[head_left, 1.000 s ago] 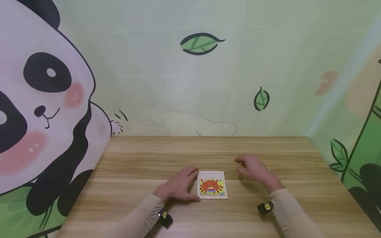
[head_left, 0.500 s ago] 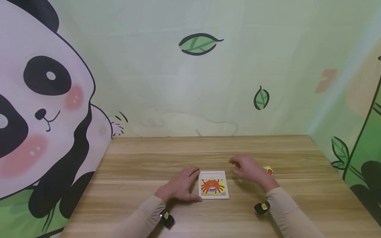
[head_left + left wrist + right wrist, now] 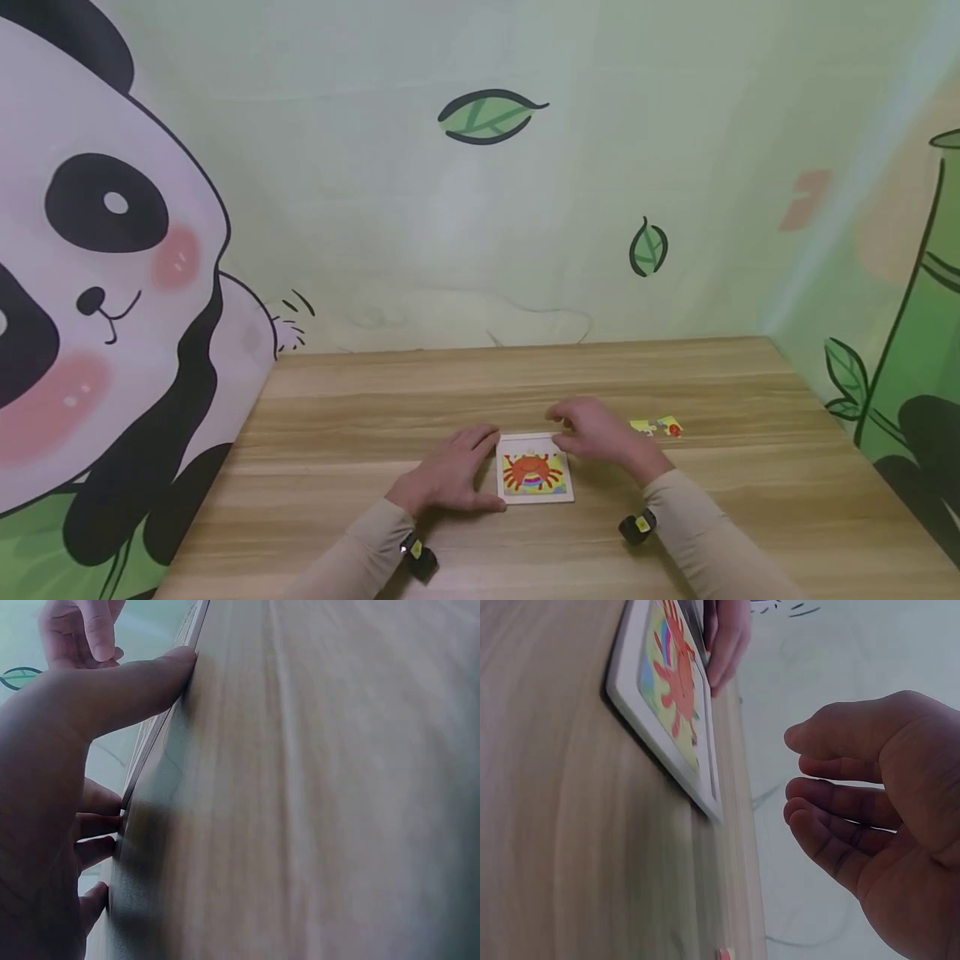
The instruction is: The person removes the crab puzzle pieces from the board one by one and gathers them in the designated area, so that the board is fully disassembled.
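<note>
A square white puzzle frame (image 3: 569, 483) lies flat on the table, holding a red crab picture (image 3: 532, 467) on yellow; a plain white strip runs along its top. My left hand (image 3: 450, 471) rests at the frame's left side, thumb by the lower corner and fingertips by the upper one. In the left wrist view that thumb (image 3: 142, 690) lies straight against the frame's edge. Over the frame's upper right corner hovers my right hand (image 3: 600, 433). Its fingers (image 3: 844, 799) are loosely bent in the right wrist view, thumb apart from them, with nothing visible between.
Yellow puzzle pieces (image 3: 670, 427), one with a red patch, lie behind my right wrist on the wooden table (image 3: 360, 392). Small cameras are strapped to both wrists. A green wall with a printed panda (image 3: 150, 292) stands along the table's far edge.
My right hand has moved left, from beside the frame to over its upper right corner, uncovering the yellow pieces. My left hand stays at the frame.
</note>
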Tool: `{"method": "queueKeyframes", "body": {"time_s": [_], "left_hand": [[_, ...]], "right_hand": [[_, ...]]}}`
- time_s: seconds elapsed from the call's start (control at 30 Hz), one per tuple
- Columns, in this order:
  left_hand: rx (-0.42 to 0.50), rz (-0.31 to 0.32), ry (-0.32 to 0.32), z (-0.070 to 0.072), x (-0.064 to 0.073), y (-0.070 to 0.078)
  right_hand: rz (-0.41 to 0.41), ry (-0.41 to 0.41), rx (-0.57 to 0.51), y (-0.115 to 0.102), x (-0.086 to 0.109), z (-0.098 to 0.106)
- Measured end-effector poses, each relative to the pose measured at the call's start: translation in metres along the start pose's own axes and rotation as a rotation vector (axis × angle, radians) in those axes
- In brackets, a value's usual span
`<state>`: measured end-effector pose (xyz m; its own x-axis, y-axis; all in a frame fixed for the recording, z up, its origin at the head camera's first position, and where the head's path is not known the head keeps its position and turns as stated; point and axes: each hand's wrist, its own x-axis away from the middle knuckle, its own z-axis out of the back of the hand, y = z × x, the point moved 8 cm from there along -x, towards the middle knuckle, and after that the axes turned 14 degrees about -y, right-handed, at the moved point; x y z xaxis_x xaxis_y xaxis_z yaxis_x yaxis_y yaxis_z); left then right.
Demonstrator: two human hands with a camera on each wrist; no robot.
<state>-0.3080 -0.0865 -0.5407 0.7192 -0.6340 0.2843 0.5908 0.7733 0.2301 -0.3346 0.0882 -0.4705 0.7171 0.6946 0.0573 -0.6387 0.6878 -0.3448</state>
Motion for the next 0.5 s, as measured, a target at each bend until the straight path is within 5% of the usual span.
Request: {"method": "queueKeyframes", "body": {"time_s": [0.23, 0.5], "left_hand": [[-0.008, -0.009, 0.011, 0.000, -0.001, 0.001], [-0.010, -0.013, 0.018, 0.000, -0.002, -0.001]], "right_hand": [[0.099, -0.019, 0.001, -0.017, -0.009, -0.008], [0.030, -0.096, -0.030, -0.013, -0.019, -0.027]]}}
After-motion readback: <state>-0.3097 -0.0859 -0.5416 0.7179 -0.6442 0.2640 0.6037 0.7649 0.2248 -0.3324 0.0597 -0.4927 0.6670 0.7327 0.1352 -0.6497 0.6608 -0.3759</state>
